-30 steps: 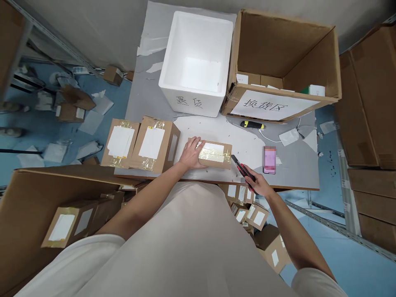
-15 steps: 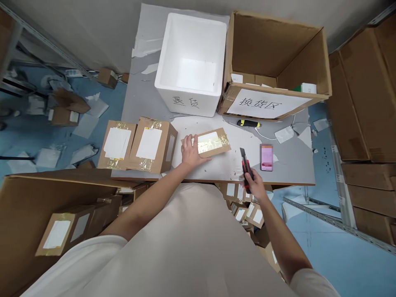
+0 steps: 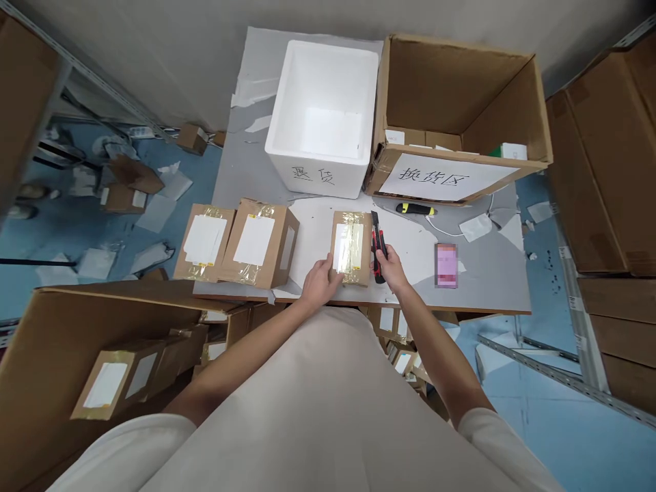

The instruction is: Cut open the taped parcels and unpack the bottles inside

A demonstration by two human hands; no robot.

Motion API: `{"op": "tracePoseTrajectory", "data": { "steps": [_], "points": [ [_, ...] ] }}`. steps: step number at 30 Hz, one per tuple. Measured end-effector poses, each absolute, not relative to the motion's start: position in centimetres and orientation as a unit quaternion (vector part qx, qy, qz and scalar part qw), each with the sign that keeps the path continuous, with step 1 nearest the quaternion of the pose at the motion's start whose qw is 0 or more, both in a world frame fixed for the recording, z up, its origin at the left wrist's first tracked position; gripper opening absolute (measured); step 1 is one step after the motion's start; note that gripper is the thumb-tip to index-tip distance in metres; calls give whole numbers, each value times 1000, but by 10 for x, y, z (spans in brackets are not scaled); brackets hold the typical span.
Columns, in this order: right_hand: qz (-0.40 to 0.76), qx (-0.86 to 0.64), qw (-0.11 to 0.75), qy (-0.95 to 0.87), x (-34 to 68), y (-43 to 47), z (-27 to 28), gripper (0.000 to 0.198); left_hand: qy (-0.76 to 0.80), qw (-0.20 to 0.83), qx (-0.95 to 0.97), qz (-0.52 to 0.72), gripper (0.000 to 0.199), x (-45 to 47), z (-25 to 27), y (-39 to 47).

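A small taped cardboard box with a white label lies on the table in front of me, its long side pointing away from me. My left hand grips its near left corner, thumb over the top edge. In my right hand is a red and black utility knife, its dark blade pointing away from me along the box's right side. Whether the knife touches the box I cannot tell. Two larger taped boxes, one a labelled carton, stand side by side to the left.
At the back are a white foam box and a big open carton with small boxes inside. A yellow and black cutter and a phone lie on the right. Below the table's left end stands a large carton holding parcels.
The small box has been turned from lying crosswise to pointing away from me. My left hand has shifted to its near corner. My right hand has brought the knife left, beside the box.
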State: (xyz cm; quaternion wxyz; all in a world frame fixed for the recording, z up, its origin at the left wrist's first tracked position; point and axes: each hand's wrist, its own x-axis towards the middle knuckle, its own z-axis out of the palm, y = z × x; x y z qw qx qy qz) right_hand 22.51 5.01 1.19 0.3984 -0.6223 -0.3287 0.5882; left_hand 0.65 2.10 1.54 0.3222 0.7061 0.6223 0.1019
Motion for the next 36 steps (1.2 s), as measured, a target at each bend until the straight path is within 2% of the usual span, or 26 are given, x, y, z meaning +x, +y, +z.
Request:
{"op": "tracePoseTrajectory", "data": {
  "steps": [6, 9, 12, 16, 19, 22, 26, 28, 32, 36],
  "points": [
    [576, -672, 380, -268, 226, -15, 14, 48, 581, 252, 759, 149, 74, 17, 19, 94],
    [631, -647, 395, -162, 209, -49, 15, 48, 512, 273, 807, 113, 85, 26, 18, 147],
    [665, -598, 438, -95, 193, -55, 13, 49, 493, 307, 808, 97, 82, 27, 15, 173],
    [598, -610, 504, -128, 205, -25, 5, 49, 623, 271, 727, 97, 73, 11, 13, 146],
    [555, -626, 516, -185, 229, 4, -4, 51, 734, 239, 634, 39, 79, -3, 15, 101],
    [554, -633, 489, -229, 246, 24, -10, 51, 737, 178, 650, 62, 81, -4, 16, 70],
    [539, -655, 442, -290, 259, 23, -7, 52, 533, 153, 829, 71, 67, 7, 18, 81],
    [528, -678, 401, -318, 266, 12, -1, 55, 457, 168, 872, 44, 76, 10, 17, 96],
    [558, -678, 319, -356, 273, -18, 12, 67, 444, 172, 879, -1, 117, 12, 16, 106],
    [581, -673, 277, -364, 268, -35, 21, 74, 464, 168, 870, 5, 121, 13, 17, 99]
  ]
}}
